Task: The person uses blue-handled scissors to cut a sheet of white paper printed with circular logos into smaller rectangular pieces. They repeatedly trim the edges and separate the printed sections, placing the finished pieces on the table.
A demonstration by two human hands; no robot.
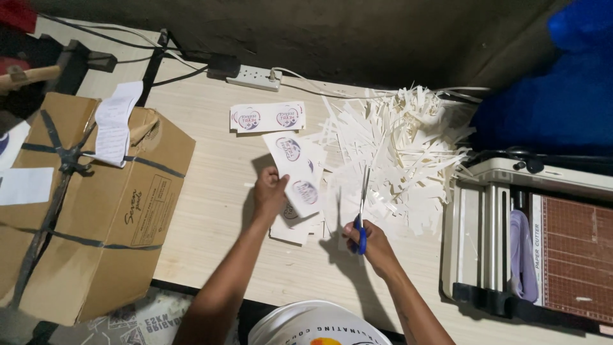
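Observation:
My left hand grips a white printed sheet bearing round purple emblems, holding it up above a small stack of similar sheets on the table. My right hand is closed on blue-handled scissors, blades pointing away from me just right of the sheet. A further pile of printed labels lies farther back on the light wooden table.
A heap of white paper strips spreads behind the scissors. A paper cutter stands at right, a strapped cardboard box at left, a power strip at the back edge. A white bucket rim sits below.

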